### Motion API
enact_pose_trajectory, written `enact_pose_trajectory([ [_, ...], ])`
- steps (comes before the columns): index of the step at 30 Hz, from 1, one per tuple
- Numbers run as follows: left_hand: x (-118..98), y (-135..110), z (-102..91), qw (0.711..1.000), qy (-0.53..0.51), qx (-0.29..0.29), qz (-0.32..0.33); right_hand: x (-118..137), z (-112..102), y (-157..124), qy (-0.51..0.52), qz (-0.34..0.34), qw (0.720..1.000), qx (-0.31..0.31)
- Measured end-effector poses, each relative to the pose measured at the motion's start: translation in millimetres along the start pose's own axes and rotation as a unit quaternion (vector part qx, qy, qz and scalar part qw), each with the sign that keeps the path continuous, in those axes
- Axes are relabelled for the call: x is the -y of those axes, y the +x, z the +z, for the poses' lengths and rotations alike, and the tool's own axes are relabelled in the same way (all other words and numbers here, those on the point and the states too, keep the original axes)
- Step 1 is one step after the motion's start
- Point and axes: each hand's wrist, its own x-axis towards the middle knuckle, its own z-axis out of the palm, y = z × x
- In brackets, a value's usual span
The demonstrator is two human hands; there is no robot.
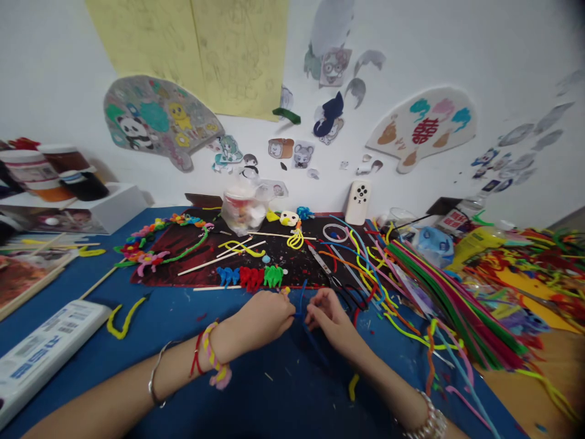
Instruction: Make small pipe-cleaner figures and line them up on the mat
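Forearms (137, 379) reach a blue pipe cleaner (302, 294) (seemingly fore-and-aft).

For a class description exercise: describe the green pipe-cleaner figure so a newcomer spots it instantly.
A dark paint-spattered mat lies on the blue table. Along its near edge sit three pipe-cleaner figures; the green figure is the rightmost, beside the red one.

At about two o'clock, a red double-happiness character, 囍, (421, 130) stands on a fan-shaped paper cutout (439, 125) on the wall. At about eight o'clock, a white box (46, 360) carries a barcode (46, 332) and upside-down blue lettering (34, 360), too blurred to read reliably.
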Motion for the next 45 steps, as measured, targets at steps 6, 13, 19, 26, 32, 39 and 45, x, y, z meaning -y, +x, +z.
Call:
enact_pose_trajectory([
  [6, -0.2, -0.2, 0.1, 1.0, -0.002, 0.012, -0.003, 8.0, -2.5, -8.2, -0.245, -0.141, 0.959, 0.01],
  [13, -3.1, 0.1, 0.3, 0.999, 0.015, 0.026, 0.016, 10.3, -4.2, -9.5, -0.357, -0.119, 0.92, 0.112],
  [19, -1.1, -0.2, -0.8, 0.999, 0.022, 0.026, 0.001, 12.0, -11.4, -7.8, -0.215, -0.049, 0.959, 0.18],
  [26, 0.4, 1.2, 1.6, 0.999, 0.026, 0.03, -0.019, 9.4, -11.0, -6.9, -0.128, -0.018, 0.978, 0.165],
  [32, -2.7, 1.3, -0.1, 0.999, 0.021, 0.025, -0.011, 4.8, -8.6, -5.5, -0.143, -0.042, 0.977, 0.151],
  [39, -3.6, 0.9, 1.6, 1.0, 0.028, 0.014, -0.002, 2.2, -10.3, -4.5, -0.167, -0.067, 0.973, 0.144],
  [45, -5.0, 0.7, 2.5, 0.999, 0.027, 0.018, 0.011, 5.9, -6.6, -6.1, -0.247, -0.107, 0.952, 0.144],
])
